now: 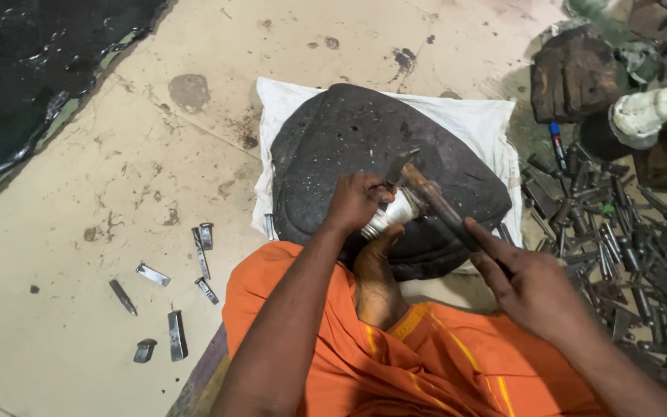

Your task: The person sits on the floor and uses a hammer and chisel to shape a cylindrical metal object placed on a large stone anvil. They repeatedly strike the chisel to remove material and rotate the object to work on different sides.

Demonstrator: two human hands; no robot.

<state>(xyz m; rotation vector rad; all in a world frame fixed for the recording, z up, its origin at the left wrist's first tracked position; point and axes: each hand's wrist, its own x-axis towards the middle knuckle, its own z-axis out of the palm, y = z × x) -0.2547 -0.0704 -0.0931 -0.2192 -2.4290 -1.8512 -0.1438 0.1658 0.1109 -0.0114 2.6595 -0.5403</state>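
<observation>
My left hand (355, 202) grips a small shiny metal piece (390, 217) together with a chisel or punch, held against a dark rounded pad (349, 139) that rests on a white sack (472, 120). My foot (376, 278) braces the piece from below. My right hand (526, 282) holds the wooden handle of a hammer (434, 201), whose head sits just above the metal piece. My legs are covered in orange cloth (426, 363).
Several loose metal chisels (171, 293) lie on the pale floor at the left. A large heap of dark punches and tools (627, 239) spreads on the right. A wooden block (573, 73) and a whitish lump (646, 112) sit at the upper right.
</observation>
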